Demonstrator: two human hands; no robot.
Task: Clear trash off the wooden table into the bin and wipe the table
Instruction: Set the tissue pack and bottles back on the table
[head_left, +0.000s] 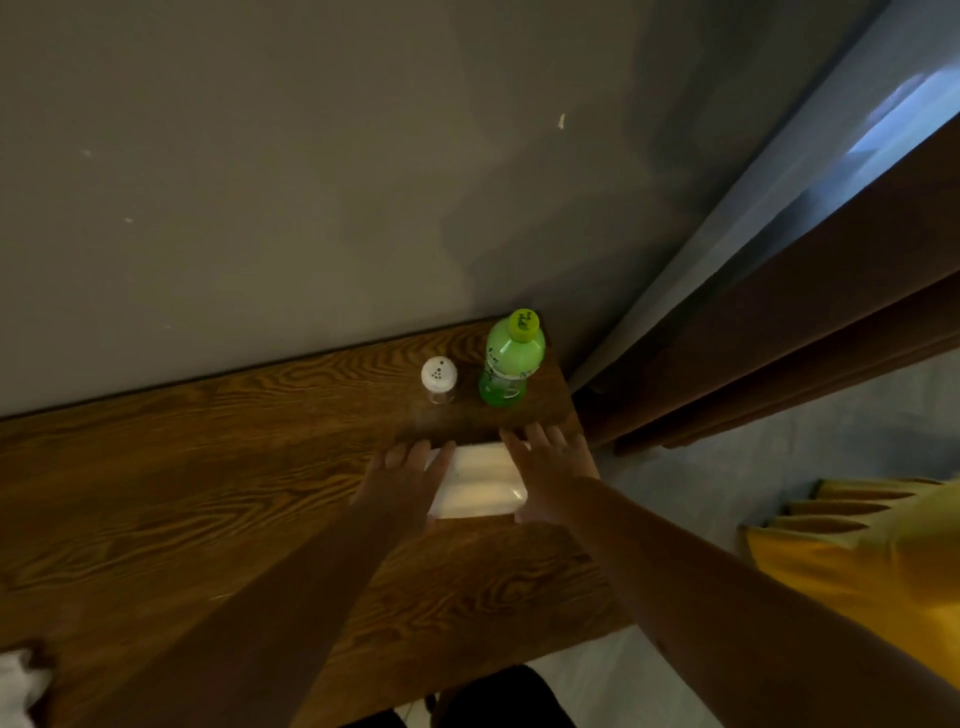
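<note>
Now left hand (402, 475) and right hand (548, 467) flank the white pack (480, 480), fingers extended.

White pack on the wooden desk (208, 467)

A pale, flat rectangular pack (480, 480) lies near the desk's right end, just before a green bottle (511, 361).
</note>
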